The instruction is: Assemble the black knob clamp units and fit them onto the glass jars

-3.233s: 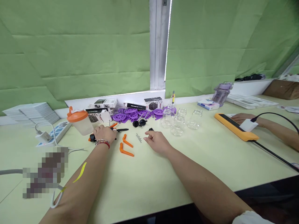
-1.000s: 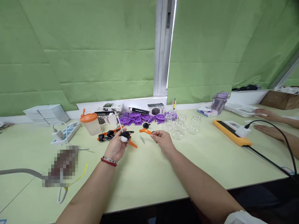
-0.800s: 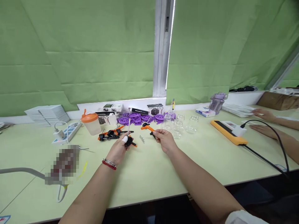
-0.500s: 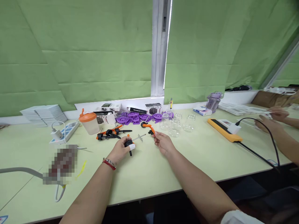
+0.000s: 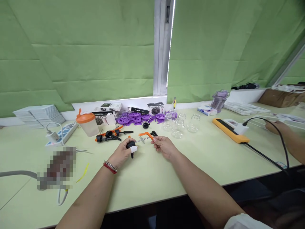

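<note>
My left hand [image 5: 121,152] is closed around a black handle with a thin metal rod [image 5: 132,145] that points right. My right hand [image 5: 162,146] pinches an orange bracket with a black end [image 5: 147,135], and the rod's tip meets the bracket between the two hands. Both hands hover just above the pale green table [image 5: 152,178]. A finished orange and black clamp [image 5: 108,136] lies just beyond my left hand, and a black knob [image 5: 145,125] sits past the bracket.
At the back lie purple wheels [image 5: 137,118], small boxes [image 5: 108,108], an orange-lidded cup [image 5: 87,123] and clear glass jars [image 5: 178,124]. A power strip [image 5: 62,133] is at left, a yellow device with a cable [image 5: 230,130] at right, where another person's hand [image 5: 276,126] rests.
Both hands went from resting on the table to lifting parts. My left hand turned the rod from upright to pointing right, and my right hand brought the orange bracket to its tip.
</note>
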Demonstrator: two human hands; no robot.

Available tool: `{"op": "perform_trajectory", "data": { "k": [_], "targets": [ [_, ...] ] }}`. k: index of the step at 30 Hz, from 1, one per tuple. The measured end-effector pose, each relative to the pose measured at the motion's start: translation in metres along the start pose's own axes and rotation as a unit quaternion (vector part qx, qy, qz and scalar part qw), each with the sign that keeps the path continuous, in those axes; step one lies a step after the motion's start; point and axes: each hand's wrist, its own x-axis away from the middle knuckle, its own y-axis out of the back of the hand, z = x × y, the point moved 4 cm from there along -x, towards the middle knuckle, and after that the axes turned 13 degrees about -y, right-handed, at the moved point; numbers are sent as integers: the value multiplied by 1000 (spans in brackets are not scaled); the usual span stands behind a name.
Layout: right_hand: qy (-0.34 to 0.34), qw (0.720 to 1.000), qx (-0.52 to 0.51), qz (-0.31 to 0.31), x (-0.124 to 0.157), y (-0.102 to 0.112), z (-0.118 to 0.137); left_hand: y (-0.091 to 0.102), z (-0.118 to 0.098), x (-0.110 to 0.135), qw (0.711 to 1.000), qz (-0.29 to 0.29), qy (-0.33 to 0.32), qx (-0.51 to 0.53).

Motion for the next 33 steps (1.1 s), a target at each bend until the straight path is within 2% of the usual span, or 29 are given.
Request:
{"op": "perform_trajectory", "data": {
  "k": [6,13,23,33],
  "targets": [
    [-24,1000,12,-9,-1,7,1,2,1,0,1000,5,2,24],
    [-37,998,42,-17,5,4,2,2,5,0,999,11,2,34],
    [-47,989,125,63,9,-5,-3,-6,8,3,996,51,2,79],
    [-45,984,143,101,13,-12,-4,-20,-2,5,992,100,-15,76]
  ]
}}
